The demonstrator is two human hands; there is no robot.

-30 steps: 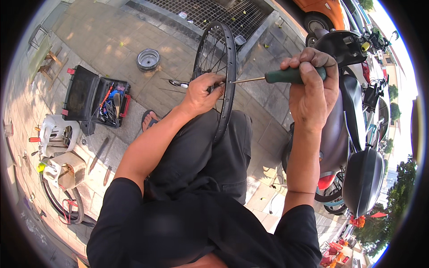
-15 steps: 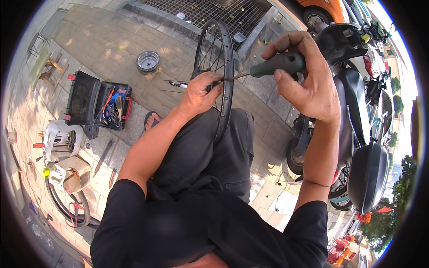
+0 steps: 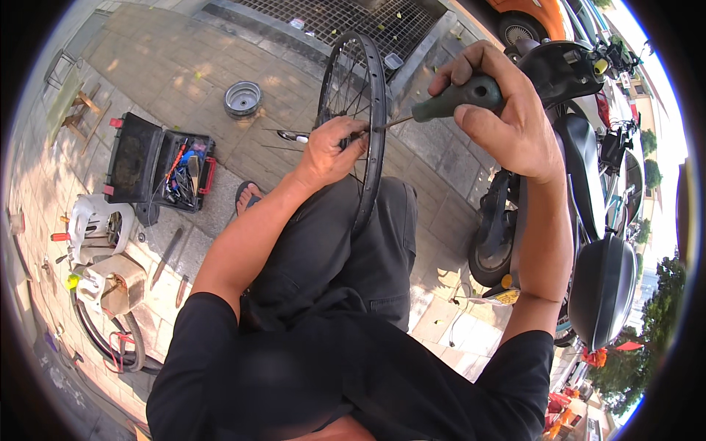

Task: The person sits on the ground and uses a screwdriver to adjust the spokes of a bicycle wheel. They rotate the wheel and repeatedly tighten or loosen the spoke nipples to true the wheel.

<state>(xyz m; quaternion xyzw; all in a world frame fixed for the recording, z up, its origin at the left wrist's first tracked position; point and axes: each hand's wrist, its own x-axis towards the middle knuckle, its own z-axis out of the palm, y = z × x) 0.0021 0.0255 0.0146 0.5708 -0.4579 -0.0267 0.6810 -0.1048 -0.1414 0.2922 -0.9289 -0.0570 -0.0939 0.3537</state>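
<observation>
A black spoked bicycle wheel rim (image 3: 376, 162), without a tyre, stands upright against my legs in dark trousers (image 3: 309, 242). My left hand (image 3: 331, 151) is closed just inside the rim, its fingertips pinching something small and dark among the spokes that I cannot make out. In my right hand (image 3: 507, 125) is a screwdriver with a dark green handle (image 3: 448, 103), held loosely between curled fingers and thumb. Its thin shaft runs leftward to the outer face of the rim, level with my left fingertips.
An open black toolbox (image 3: 187, 173) lies at left. Below it are a white plastic container (image 3: 99, 213), a cut jug (image 3: 129, 287) and tubes (image 3: 99, 331). A metal bowl (image 3: 243, 97) sits ahead, near a grate (image 3: 368, 18). Scooters (image 3: 581, 154) stand close on my right, an orange car (image 3: 515, 11) beyond.
My right hand has shifted right and its grip on the screwdriver handle has turned and loosened, with the handle's end now facing me more. My left hand stays at the rim.
</observation>
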